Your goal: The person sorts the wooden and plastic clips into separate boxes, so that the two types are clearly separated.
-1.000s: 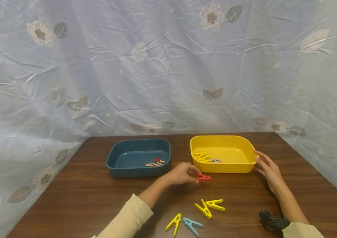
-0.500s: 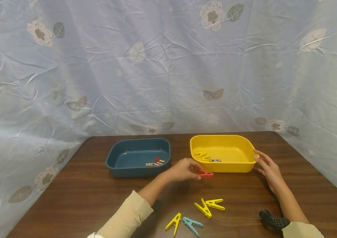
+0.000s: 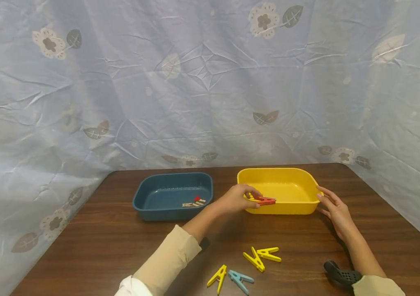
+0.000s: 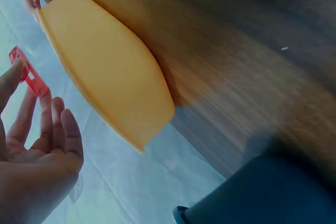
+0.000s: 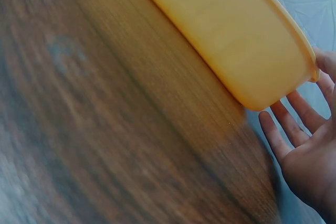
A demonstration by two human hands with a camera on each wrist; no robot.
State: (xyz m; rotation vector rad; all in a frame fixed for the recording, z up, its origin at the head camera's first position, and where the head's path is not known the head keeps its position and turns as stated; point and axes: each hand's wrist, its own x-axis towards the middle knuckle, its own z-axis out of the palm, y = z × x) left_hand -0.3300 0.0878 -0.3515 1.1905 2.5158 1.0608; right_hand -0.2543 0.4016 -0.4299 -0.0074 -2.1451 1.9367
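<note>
Red clothespin (image 3: 268, 201), raised above a brown worktop (image 3: 102, 246), overlaps the near rim of a yellow bin (image 3: 287, 209) in the head view; moments earlier it hung lower, in front of the wall. The shift appears to bring the work up to the bin's edge. A right hand (image 3: 337, 211), fingers apart, touches the bin's right end. A left hand's (image 3: 240, 197) grip is clamped on the clothespin, whose long axis lies nearly level, left to right, free end pointing toward the right hand.
</note>
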